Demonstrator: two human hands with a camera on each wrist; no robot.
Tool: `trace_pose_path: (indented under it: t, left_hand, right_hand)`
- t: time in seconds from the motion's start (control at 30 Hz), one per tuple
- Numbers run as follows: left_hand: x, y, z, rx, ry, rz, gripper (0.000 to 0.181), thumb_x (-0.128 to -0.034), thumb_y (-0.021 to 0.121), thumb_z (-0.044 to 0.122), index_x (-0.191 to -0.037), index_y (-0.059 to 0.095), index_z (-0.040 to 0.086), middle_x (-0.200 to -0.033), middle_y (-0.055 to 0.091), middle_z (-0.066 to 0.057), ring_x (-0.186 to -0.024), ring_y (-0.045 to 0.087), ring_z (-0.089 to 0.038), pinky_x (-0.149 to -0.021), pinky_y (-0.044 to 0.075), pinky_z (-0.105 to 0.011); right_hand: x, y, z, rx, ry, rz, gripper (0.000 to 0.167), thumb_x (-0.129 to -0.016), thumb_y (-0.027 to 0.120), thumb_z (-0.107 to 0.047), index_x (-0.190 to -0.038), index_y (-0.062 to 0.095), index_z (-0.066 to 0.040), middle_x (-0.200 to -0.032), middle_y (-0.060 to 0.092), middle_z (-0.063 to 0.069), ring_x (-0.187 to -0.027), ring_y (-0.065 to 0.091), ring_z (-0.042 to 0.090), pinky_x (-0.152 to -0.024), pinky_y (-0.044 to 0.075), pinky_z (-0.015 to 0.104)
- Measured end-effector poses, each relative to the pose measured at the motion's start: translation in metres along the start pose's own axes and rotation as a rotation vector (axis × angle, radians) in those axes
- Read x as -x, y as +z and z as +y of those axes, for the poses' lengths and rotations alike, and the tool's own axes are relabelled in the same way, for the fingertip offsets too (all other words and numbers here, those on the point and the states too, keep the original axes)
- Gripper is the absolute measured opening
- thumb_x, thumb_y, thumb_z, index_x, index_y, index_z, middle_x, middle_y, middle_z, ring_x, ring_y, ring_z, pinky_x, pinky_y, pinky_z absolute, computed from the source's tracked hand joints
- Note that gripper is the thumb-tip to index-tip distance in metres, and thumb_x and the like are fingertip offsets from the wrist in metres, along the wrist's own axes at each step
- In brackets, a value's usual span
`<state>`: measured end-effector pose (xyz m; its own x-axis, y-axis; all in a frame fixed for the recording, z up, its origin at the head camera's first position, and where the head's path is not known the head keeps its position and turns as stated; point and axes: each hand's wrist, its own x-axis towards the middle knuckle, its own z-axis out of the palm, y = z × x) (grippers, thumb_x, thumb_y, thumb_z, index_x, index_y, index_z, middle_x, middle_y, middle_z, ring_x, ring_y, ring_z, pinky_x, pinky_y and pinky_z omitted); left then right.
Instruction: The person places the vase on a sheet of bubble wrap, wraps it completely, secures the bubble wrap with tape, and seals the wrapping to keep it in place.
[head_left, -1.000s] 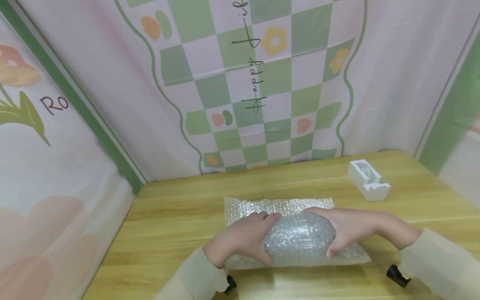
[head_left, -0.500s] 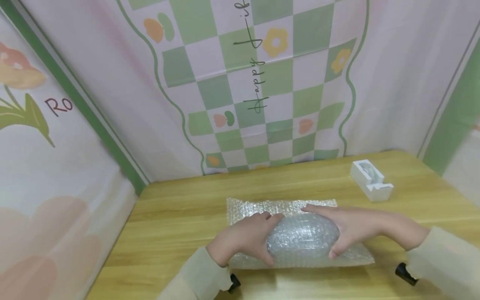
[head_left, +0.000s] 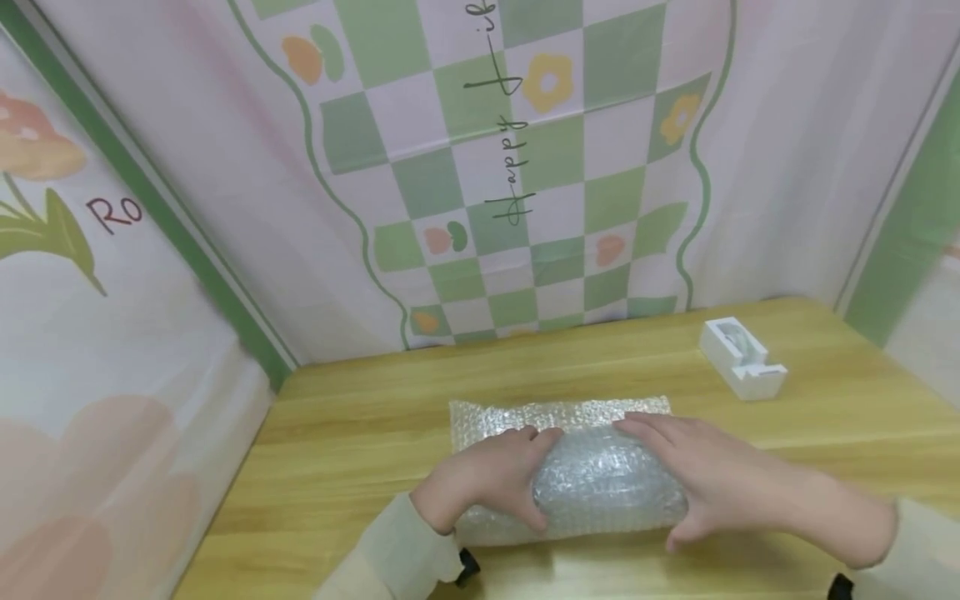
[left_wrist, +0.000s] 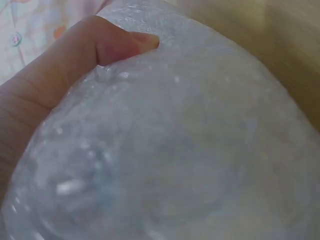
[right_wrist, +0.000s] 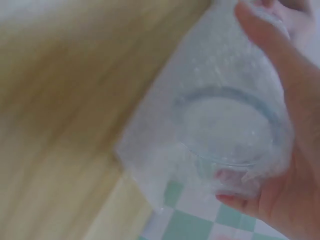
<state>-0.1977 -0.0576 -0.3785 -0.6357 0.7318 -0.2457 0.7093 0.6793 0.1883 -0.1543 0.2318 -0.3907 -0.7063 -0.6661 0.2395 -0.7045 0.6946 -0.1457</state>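
A roll of bubble wrap (head_left: 607, 479) lies lengthwise on the wooden table, and a flat flap of it spreads out behind. Inside, the right wrist view shows a clear thing with a round rim (right_wrist: 225, 92), perhaps glass; its exact kind is hidden by the wrap. My left hand (head_left: 487, 475) grips the left end, its thumb (left_wrist: 120, 45) pressing the plastic in the left wrist view. Around the right end curve the fingers and thumb of my right hand (head_left: 720, 479). The right wrist view has its thumb on one side and fingertips on the other.
A white tape dispenser (head_left: 742, 360) with a roll in it stands at the back right of the table (head_left: 360, 425). Behind the table hangs a green-and-white checked curtain (head_left: 510, 192); another printed curtain (head_left: 127, 333) is at the left.
My right hand has shifted right and closer to me at the wrap's right end. The wrap corner that stuck out there no longer shows. The left hand keeps its grip.
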Motion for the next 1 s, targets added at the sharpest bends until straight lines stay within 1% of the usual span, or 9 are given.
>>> trace_pose_path:
  t: [0.2,0.37,0.5,0.57,0.63,0.7,0.77,0.87,1.0]
  left_hand:
    - [0.001,-0.002,0.000,0.036,-0.007,-0.007,0.110,-0.0737,0.091,0.041,-0.161,0.030,0.011,-0.147,0.055,-0.009,-0.130,0.055,-0.023,-0.105,0.050,-0.037]
    - [0.002,-0.003,-0.002,0.108,-0.003,0.008,0.113,-0.0733,0.092,0.039,-0.162,0.027,0.011,-0.146,0.055,-0.007,-0.129,0.055,-0.019,-0.105,0.049,-0.034]
    - [0.003,-0.005,-0.003,0.221,-0.002,0.033,0.114,-0.0702,0.095,0.035,-0.158,0.027,0.009,-0.111,0.067,0.003,-0.095,0.065,-0.009,-0.088,0.054,-0.026]
    - [0.004,-0.007,-0.004,0.273,-0.007,0.035,0.109,-0.0700,0.096,0.033,-0.154,0.030,0.010,-0.092,0.063,0.008,-0.077,0.061,-0.006,-0.077,0.053,-0.023]
    - [0.005,-0.009,-0.004,0.298,-0.009,0.033,0.103,-0.0712,0.095,0.033,-0.151,0.033,0.011,-0.085,0.060,0.010,-0.071,0.058,-0.005,-0.073,0.052,-0.022]
    - [0.005,-0.009,-0.005,0.295,0.002,0.042,0.100,-0.0713,0.095,0.035,-0.149,0.037,0.011,-0.093,0.063,0.009,-0.077,0.060,-0.005,-0.078,0.053,-0.023]
    - [0.005,-0.008,-0.006,0.273,0.024,0.069,0.098,-0.0709,0.095,0.037,-0.148,0.040,0.010,-0.111,0.065,0.004,-0.094,0.063,-0.007,-0.089,0.053,-0.024]
    - [0.005,-0.007,-0.008,0.198,0.049,0.130,0.097,-0.0694,0.094,0.045,-0.145,0.046,0.009,-0.136,0.057,-0.001,-0.120,0.056,-0.013,-0.104,0.048,-0.029]
    - [0.008,-0.007,-0.007,0.089,0.027,0.186,0.096,-0.0675,0.092,0.055,-0.144,0.052,0.014,-0.144,0.049,-0.002,-0.131,0.046,-0.020,-0.111,0.042,-0.050]
  right_hand:
    - [0.004,0.010,0.003,-0.018,-0.021,0.061,0.120,-0.051,0.097,-0.038,-0.149,0.039,-0.001,-0.136,0.059,0.014,-0.113,0.063,0.033,-0.090,0.057,0.054]
    - [0.006,0.017,0.005,0.018,-0.068,0.129,0.120,-0.048,0.097,-0.037,-0.148,0.041,-0.003,-0.132,0.061,0.010,-0.108,0.064,0.027,-0.085,0.060,0.048]
    - [0.006,0.018,0.008,-0.016,-0.053,0.134,0.120,-0.046,0.097,-0.035,-0.148,0.041,-0.003,-0.128,0.062,0.008,-0.106,0.064,0.026,-0.082,0.061,0.048]
    - [0.006,0.019,0.009,-0.045,-0.030,0.125,0.119,-0.046,0.097,-0.033,-0.147,0.042,-0.004,-0.127,0.062,0.006,-0.107,0.064,0.024,-0.083,0.061,0.048]
    - [0.005,0.020,0.011,-0.063,-0.012,0.116,0.118,-0.046,0.097,-0.033,-0.146,0.043,-0.003,-0.127,0.062,0.005,-0.108,0.063,0.024,-0.085,0.060,0.048]
    - [0.005,0.020,0.012,-0.071,-0.012,0.115,0.117,-0.047,0.097,-0.034,-0.146,0.044,-0.003,-0.128,0.062,0.005,-0.109,0.063,0.024,-0.086,0.060,0.050]
    - [0.005,0.020,0.013,-0.075,-0.017,0.117,0.117,-0.047,0.098,-0.034,-0.146,0.044,-0.003,-0.128,0.062,0.004,-0.109,0.063,0.023,-0.086,0.060,0.049]
    - [0.006,0.020,0.014,-0.078,-0.020,0.116,0.117,-0.047,0.098,-0.034,-0.146,0.044,-0.003,-0.128,0.062,0.003,-0.109,0.063,0.022,-0.087,0.059,0.049]
    - [0.006,0.019,0.013,-0.073,-0.006,0.106,0.116,-0.048,0.097,-0.034,-0.146,0.044,-0.002,-0.129,0.062,0.003,-0.110,0.063,0.022,-0.089,0.059,0.049]
